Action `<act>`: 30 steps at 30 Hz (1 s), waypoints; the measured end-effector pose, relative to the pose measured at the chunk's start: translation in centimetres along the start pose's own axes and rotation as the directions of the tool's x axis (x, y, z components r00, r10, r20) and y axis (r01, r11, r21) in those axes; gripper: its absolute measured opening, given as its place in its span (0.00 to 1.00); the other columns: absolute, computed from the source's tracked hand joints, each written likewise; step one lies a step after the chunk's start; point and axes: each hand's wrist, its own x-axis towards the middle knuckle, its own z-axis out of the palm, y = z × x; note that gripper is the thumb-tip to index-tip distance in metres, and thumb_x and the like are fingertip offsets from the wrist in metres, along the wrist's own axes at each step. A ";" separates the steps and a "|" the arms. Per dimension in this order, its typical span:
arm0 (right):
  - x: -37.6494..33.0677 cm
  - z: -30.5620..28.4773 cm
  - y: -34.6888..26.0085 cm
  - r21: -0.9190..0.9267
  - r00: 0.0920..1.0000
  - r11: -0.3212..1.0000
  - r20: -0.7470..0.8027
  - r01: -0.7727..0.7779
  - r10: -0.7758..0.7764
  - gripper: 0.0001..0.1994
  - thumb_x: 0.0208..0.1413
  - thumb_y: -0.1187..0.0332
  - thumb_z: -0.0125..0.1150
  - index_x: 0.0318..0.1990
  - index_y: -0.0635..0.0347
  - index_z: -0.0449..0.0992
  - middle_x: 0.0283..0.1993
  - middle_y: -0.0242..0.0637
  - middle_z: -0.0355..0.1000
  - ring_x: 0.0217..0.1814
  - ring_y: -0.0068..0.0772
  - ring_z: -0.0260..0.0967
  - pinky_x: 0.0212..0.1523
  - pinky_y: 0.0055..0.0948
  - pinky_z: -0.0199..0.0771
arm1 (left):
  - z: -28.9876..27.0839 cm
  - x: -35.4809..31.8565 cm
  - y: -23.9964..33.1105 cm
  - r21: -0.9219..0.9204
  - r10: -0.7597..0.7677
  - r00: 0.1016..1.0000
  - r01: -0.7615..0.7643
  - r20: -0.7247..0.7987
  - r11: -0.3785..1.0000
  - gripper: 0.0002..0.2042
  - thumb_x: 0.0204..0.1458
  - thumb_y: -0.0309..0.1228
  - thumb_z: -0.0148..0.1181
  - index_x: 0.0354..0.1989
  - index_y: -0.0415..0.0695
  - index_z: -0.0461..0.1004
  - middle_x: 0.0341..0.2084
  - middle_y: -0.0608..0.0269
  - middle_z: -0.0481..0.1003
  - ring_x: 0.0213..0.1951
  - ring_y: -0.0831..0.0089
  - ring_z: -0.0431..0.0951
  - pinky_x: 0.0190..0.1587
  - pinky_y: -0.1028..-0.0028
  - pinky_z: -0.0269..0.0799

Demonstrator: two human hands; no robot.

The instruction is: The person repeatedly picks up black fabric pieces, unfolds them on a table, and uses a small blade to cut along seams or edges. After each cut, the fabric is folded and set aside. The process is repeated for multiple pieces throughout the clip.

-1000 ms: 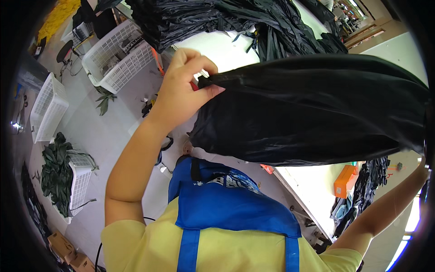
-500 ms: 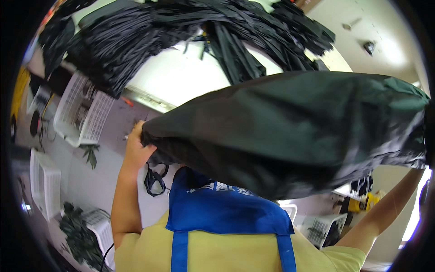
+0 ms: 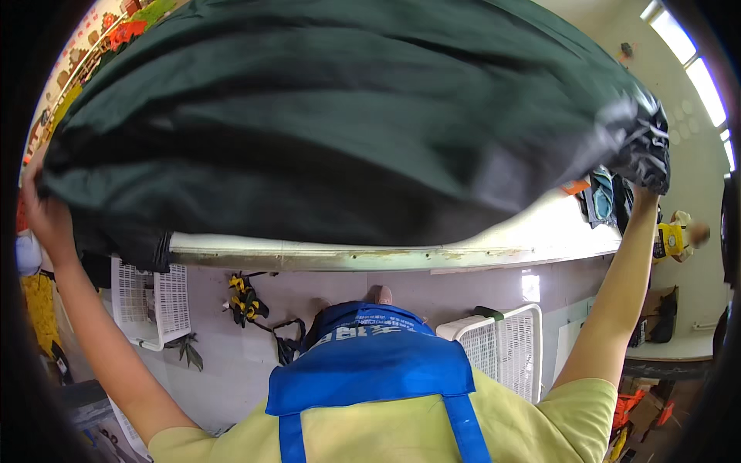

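Dark green, near-black woven fabric (image 3: pixel 347 131), a large limp sheet or bag of cloth, was stretched wide across the upper part of the view, held up between both raised arms and sagging in a broad belly over the table below. Left hand (image 3: pixel 45 216) gripped the cloth's left edge at the far left of the frame, fingers curled and pressed into the gathered hem; the fingertips themselves were mostly hidden by the fabric. Right hand (image 3: pixel 647 181) held the bunched right corner, where the cloth crumpled into folds; the hand was buried in those folds, so the closure of its fingers could not be made out, though the corner hung from it. Beneath the fabric ran the pale, worn edge of a long white worktable (image 3: pixel 401 256), curving with the lens. Under and in front of the table, on the grey floor, stood a white plastic lattice basket (image 3: pixel 150 297) at left and a second white lattice basket (image 3: pixel 502 347) at right, close to the person's body. Between them lay a tangle of black straps with yellow clips (image 3: pixel 245 299) on the floor. Person wore a blue apron (image 3: pixel 370 363) over a yellow shirt (image 3: pixel 378 436). At right, past the raised arm, some blue and dark cloth items (image 3: pixel 606 197) lay on the table's far end.
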 end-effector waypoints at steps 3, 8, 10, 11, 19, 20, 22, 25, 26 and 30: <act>-2.7 -5.0 1.3 -0.129 0.972 0.989 -0.232 -0.073 0.041 0.20 0.61 0.63 0.50 0.58 0.61 0.66 0.54 0.41 0.70 0.51 0.39 0.70 0.53 0.38 0.69 | 5.3 -2.0 6.1 -0.148 0.299 0.952 -0.288 0.060 0.946 0.13 0.52 0.18 0.54 0.46 0.42 0.66 0.44 0.54 0.74 0.48 0.58 0.74 0.54 0.64 0.68; -12.8 -20.2 8.7 -0.272 0.679 0.827 -0.714 -0.493 0.170 0.19 0.57 0.66 0.51 0.55 0.60 0.69 0.49 0.39 0.72 0.46 0.34 0.70 0.48 0.31 0.68 | 18.2 -12.5 19.4 -0.310 0.352 0.869 -0.248 0.348 0.918 0.07 0.42 0.24 0.57 0.31 0.46 0.68 0.36 0.60 0.76 0.40 0.59 0.76 0.44 0.61 0.70; -18.9 -25.4 11.1 -0.225 0.436 0.619 -0.875 -0.753 0.212 0.18 0.55 0.67 0.51 0.54 0.59 0.70 0.47 0.37 0.72 0.44 0.32 0.70 0.45 0.29 0.67 | 23.9 -19.6 23.8 -0.323 0.266 0.826 -0.109 0.498 0.940 0.08 0.41 0.24 0.58 0.32 0.46 0.71 0.37 0.63 0.75 0.41 0.60 0.74 0.45 0.60 0.68; -21.7 -27.3 12.3 -0.167 0.309 0.496 -0.925 -0.852 0.220 0.18 0.55 0.68 0.52 0.53 0.59 0.71 0.46 0.37 0.72 0.43 0.31 0.69 0.44 0.27 0.67 | 27.0 -23.9 25.1 -0.336 0.230 0.758 -0.015 0.611 0.942 0.08 0.41 0.24 0.59 0.32 0.47 0.73 0.37 0.63 0.74 0.42 0.60 0.73 0.43 0.60 0.67; -15.4 8.5 29.1 -0.878 0.926 0.348 -0.226 -0.328 0.304 0.18 0.57 0.72 0.50 0.56 0.58 0.70 0.48 0.48 0.72 0.51 0.43 0.71 0.54 0.35 0.68 | 30.6 -27.2 32.2 -0.203 0.062 0.505 0.230 0.861 0.952 0.21 0.33 0.22 0.64 0.41 0.50 0.73 0.37 0.62 0.69 0.43 0.56 0.69 0.43 0.60 0.64; -14.2 13.6 30.9 -0.886 0.934 0.420 -0.041 -0.198 0.354 0.18 0.58 0.75 0.46 0.56 0.56 0.70 0.49 0.51 0.72 0.53 0.47 0.71 0.56 0.38 0.68 | 30.9 -26.8 32.3 -0.197 0.058 0.480 0.244 0.875 0.950 0.22 0.33 0.22 0.64 0.42 0.51 0.73 0.37 0.62 0.69 0.43 0.57 0.69 0.44 0.60 0.63; -13.2 19.2 35.3 -0.914 0.866 0.402 0.158 -0.054 0.475 0.14 0.59 0.72 0.48 0.52 0.60 0.71 0.48 0.50 0.74 0.49 0.53 0.72 0.52 0.41 0.71 | 31.2 -26.1 32.4 -0.180 0.052 0.424 0.268 0.904 0.946 0.23 0.33 0.22 0.64 0.44 0.51 0.73 0.36 0.62 0.68 0.44 0.57 0.68 0.45 0.59 0.63; -11.5 22.7 36.5 -0.970 0.595 0.238 0.161 -0.053 0.788 0.16 0.56 0.62 0.58 0.48 0.62 0.71 0.43 0.50 0.76 0.46 0.54 0.74 0.48 0.42 0.74 | 31.5 -26.0 32.4 -0.147 0.042 0.367 0.265 0.929 0.953 0.26 0.31 0.23 0.66 0.45 0.53 0.72 0.36 0.65 0.68 0.44 0.61 0.68 0.44 0.61 0.62; -10.7 23.5 36.1 -0.986 0.489 0.166 0.129 -0.032 0.863 0.19 0.54 0.59 0.61 0.47 0.62 0.72 0.42 0.51 0.76 0.46 0.53 0.75 0.47 0.42 0.74 | 31.6 -26.3 32.2 -0.132 0.030 0.355 0.267 0.934 0.955 0.26 0.31 0.22 0.66 0.45 0.53 0.73 0.36 0.65 0.68 0.45 0.62 0.68 0.44 0.61 0.61; -11.4 26.1 32.0 -0.990 0.459 -0.007 0.058 0.140 0.886 0.21 0.48 0.53 0.67 0.41 0.60 0.73 0.38 0.47 0.77 0.42 0.50 0.76 0.42 0.40 0.76 | 31.5 -26.7 32.4 -0.133 0.003 0.391 0.307 0.920 0.942 0.26 0.30 0.21 0.65 0.45 0.52 0.73 0.37 0.64 0.67 0.43 0.61 0.67 0.43 0.61 0.60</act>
